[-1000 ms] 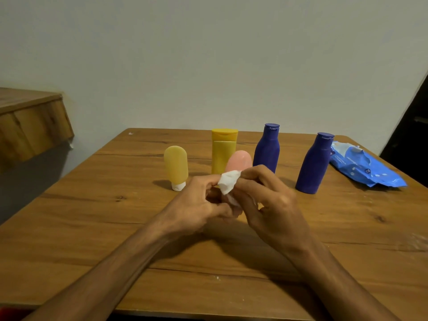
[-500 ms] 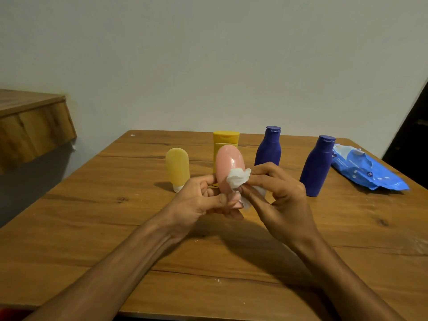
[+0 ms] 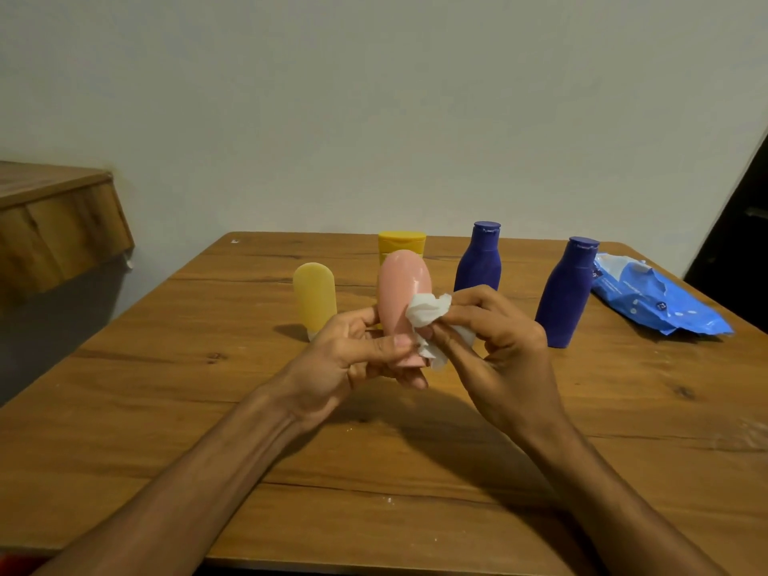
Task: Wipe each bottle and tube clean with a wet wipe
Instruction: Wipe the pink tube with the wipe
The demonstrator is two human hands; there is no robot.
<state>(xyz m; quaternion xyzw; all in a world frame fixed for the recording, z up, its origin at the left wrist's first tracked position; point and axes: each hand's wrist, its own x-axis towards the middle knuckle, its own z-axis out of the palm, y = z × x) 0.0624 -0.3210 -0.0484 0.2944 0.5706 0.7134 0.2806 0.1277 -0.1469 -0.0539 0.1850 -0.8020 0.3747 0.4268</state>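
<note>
My left hand [image 3: 353, 359] grips a pink tube [image 3: 401, 293] near its cap end and holds it upright above the table. A crumpled white wet wipe [image 3: 428, 313] is pinched in my right hand [image 3: 498, 351] and pressed against the tube's right side. Behind them stand a pale yellow tube [image 3: 314, 299] on its cap, a yellow bottle [image 3: 401, 243] partly hidden by the pink tube, and two dark blue bottles [image 3: 478, 259] [image 3: 567, 293].
A blue pack of wet wipes [image 3: 656, 301] lies at the right rear of the wooden table [image 3: 166, 409]. A wooden shelf [image 3: 54, 226] juts out at the left. A plain wall stands behind the table.
The pink tube has been raised and tipped upright, so more of it shows. The wipe has slid from the tube's top down to its right side.
</note>
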